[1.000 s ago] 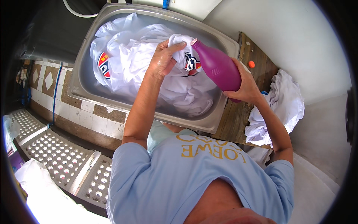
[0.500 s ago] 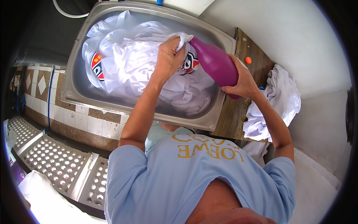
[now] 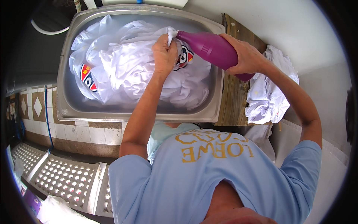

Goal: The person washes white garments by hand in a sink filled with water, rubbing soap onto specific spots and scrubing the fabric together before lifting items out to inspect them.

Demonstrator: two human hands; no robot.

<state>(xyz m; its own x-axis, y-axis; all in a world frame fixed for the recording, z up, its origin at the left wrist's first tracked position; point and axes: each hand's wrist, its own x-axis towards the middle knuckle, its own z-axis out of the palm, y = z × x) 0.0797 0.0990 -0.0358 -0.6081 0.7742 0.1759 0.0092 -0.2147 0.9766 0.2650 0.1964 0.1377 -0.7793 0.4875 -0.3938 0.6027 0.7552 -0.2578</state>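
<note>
While the basin [image 3: 97, 115] holds cloudy water, the white cloth [image 3: 126, 67] lies heaped in it, partly above the surface. To the right of the basin is the board [image 3: 233, 104], with a crumpled white pile [image 3: 270, 97] at its right side. Above the right part of the basin is the purple bottle [image 3: 209, 46], which now leans flatter than one second ago, its mouth at the cloth. The right hand [image 3: 246, 56] grips the bottle's body. The left hand [image 3: 165, 56], looser one second ago, now has fingers closed on a cloth fold.
</note>
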